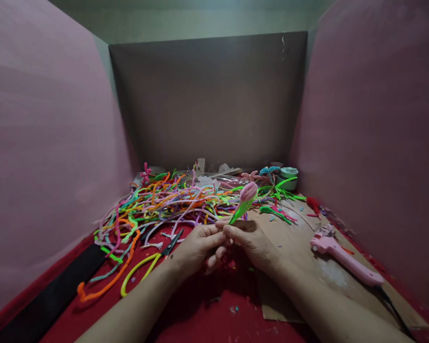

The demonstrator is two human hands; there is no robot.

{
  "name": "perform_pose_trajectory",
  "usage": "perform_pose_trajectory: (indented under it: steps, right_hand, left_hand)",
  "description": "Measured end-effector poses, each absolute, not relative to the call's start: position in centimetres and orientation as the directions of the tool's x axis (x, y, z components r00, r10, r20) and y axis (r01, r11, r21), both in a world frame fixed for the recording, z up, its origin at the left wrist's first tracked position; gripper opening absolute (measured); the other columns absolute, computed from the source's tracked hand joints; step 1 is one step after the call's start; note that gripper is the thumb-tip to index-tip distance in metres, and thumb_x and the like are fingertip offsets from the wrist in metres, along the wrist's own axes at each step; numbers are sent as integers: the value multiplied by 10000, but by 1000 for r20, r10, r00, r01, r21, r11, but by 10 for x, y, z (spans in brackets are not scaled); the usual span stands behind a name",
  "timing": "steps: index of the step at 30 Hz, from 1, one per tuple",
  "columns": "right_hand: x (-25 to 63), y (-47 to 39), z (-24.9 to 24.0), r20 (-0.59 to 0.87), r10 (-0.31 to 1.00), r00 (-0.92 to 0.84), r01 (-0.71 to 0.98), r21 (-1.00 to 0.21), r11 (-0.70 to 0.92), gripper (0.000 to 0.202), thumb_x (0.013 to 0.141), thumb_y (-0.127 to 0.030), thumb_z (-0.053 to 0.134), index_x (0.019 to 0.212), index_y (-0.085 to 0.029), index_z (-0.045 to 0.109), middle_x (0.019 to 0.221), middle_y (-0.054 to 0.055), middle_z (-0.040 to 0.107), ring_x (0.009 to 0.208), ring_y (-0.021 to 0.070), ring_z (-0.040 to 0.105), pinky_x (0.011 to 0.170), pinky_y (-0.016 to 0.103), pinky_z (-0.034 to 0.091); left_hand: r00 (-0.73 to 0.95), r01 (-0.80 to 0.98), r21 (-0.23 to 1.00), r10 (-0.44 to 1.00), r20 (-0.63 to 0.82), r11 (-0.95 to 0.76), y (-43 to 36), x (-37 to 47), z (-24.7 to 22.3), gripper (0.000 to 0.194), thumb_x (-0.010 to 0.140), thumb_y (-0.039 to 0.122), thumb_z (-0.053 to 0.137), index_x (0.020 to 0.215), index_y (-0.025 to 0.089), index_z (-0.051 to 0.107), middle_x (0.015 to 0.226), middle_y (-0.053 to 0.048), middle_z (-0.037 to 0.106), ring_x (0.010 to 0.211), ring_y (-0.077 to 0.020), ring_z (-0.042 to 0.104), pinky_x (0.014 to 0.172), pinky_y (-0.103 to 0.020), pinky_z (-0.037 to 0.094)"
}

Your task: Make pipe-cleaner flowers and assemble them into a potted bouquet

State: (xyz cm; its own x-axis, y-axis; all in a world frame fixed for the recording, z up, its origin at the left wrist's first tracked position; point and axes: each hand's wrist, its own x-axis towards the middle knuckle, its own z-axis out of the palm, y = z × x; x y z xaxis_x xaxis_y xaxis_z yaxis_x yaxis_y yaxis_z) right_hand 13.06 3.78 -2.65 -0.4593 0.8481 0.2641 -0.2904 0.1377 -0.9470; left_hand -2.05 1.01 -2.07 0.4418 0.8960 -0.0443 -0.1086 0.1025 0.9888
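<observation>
A pipe-cleaner flower [249,192] with a pink bud and bright green leaves tilts up to the right between my hands. My right hand [252,238] pinches its lower end between thumb and fingers. On the other side, my left hand [207,243] is closed at the same base, fingertips touching those of my right hand. The bottom of the stem is hidden behind the fingers. Yellow-handled scissors [143,269] lie just left of my left hand, blades pointing up and right.
Tangled, many-coloured pipe cleaners [171,200] heap across the back left. A pink glue gun [346,259] rests on a brown board [296,238] at right, its cord running toward me. Behind are a mint-lidded jar [288,177] and other pipe-cleaner flowers [270,172]. Pink walls [43,133] rise either side.
</observation>
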Motion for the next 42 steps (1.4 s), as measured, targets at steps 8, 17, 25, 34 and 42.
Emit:
perform_pose_trajectory:
  steps: [8, 17, 25, 34, 42]
  right_hand:
    - [132, 36, -26, 277, 858, -433, -213, -956, 201, 285, 759, -372, 595, 975, -218, 699, 815, 13, 679, 777, 177, 583, 704, 291, 438]
    - [135, 38, -19, 270, 817, -510, -323, -940, 109, 291, 721, -300, 632, 996, -222, 690, 773, 24, 683, 765, 191, 604, 786, 352, 441]
    - [135, 38, -27, 304, 784, -541, -422, -905, 60, 201, 722, -272, 642, 904, -221, 710, 809, 37, 656, 819, 169, 578, 827, 322, 416]
    - [129, 33, -27, 237, 896, -375, -323, -940, 113, 165, 709, -287, 641, 844, -243, 723, 842, 14, 667, 825, 175, 564, 718, 277, 428]
    - [128, 33, -28, 202, 857, -475, -280, -957, 71, 303, 732, -335, 622, 980, -175, 690, 630, 8, 626, 566, 113, 511, 532, 236, 374]
  left_hand:
    - [82, 386, 858, 939, 334, -339, 2, -12, -22, 179, 798, 259, 513, 660, 179, 596, 533, 30, 514, 473, -80, 466, 501, -187, 362]
    - [287, -163, 983, 957, -30, 80, 4, -12, -14, 229, 765, 343, 588, 688, 135, 532, 479, 43, 526, 284, -55, 428, 275, -156, 342]
    - [641, -406, 826, 766, -47, 391, 2, -16, -15, 113, 803, 225, 525, 727, 144, 540, 447, 84, 409, 245, -8, 164, 214, -141, 285]
    - [53, 545, 732, 889, 456, -408, -3, -8, -24, 157, 805, 274, 516, 892, 197, 622, 744, -12, 615, 656, -123, 554, 643, -220, 401]
    - [157, 141, 975, 976, 148, -171, 1, -8, -19, 284, 835, 334, 467, 632, 147, 539, 464, 38, 499, 347, -61, 440, 393, -178, 343]
